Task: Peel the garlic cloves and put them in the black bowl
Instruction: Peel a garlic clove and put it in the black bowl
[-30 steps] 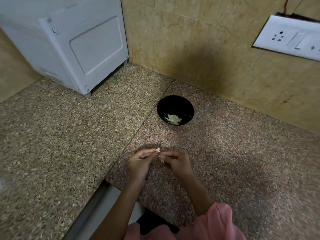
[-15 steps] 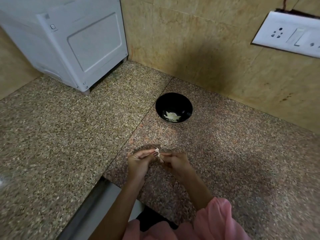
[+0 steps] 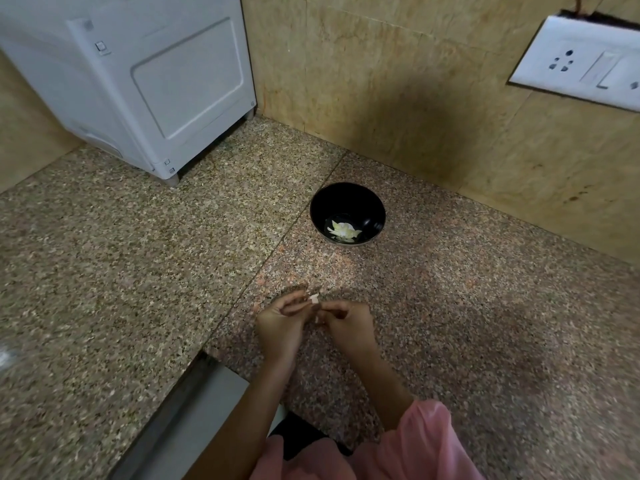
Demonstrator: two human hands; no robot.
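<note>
Black bowl [image 3: 347,212] at twelve o'clock from garlic clove [image 3: 314,298], pinched between left hand [image 3: 281,325] and right hand [image 3: 348,323], equally near

Speckled granite counter [image 3: 121,271], holding a black bowl [image 3: 347,202] near the wall and a white appliance [image 3: 156,91] back left.

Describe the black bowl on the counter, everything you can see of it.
The black bowl is small, round and glossy, possibly ceramic or plastic. It stands upright on the speckled granite counter, near the tiled wall, beyond both hands, and neither hand touches it. Inside, at the bottom, lie a few pale, whitish-yellow garlic pieces. Its rim looks whole, and a faint sheen shows on the inner wall. Nothing else touches it.
</note>
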